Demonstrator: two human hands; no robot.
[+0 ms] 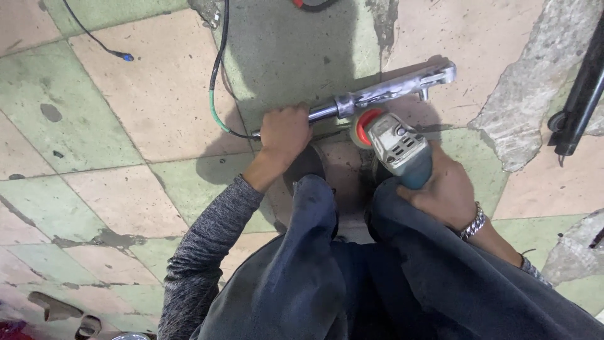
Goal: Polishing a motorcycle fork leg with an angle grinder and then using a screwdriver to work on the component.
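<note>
A long silver metal tube with a forked end (384, 93) lies on the tiled floor in front of my knees. My left hand (284, 131) grips its near end and holds it down. My right hand (440, 189) is wrapped around the body of a grey and teal angle grinder (397, 148). The grinder's red-rimmed disc (363, 126) touches the tube near its thicker collar. A metal bracelet sits on my right wrist. My legs in dark trousers fill the bottom of the view.
A black and green cable (217, 94) runs from the top down to my left hand. A thin black wire with a blue tip (126, 56) lies at the upper left. A black strut (579, 101) stands at the right edge. Floor tiles are cracked and patched.
</note>
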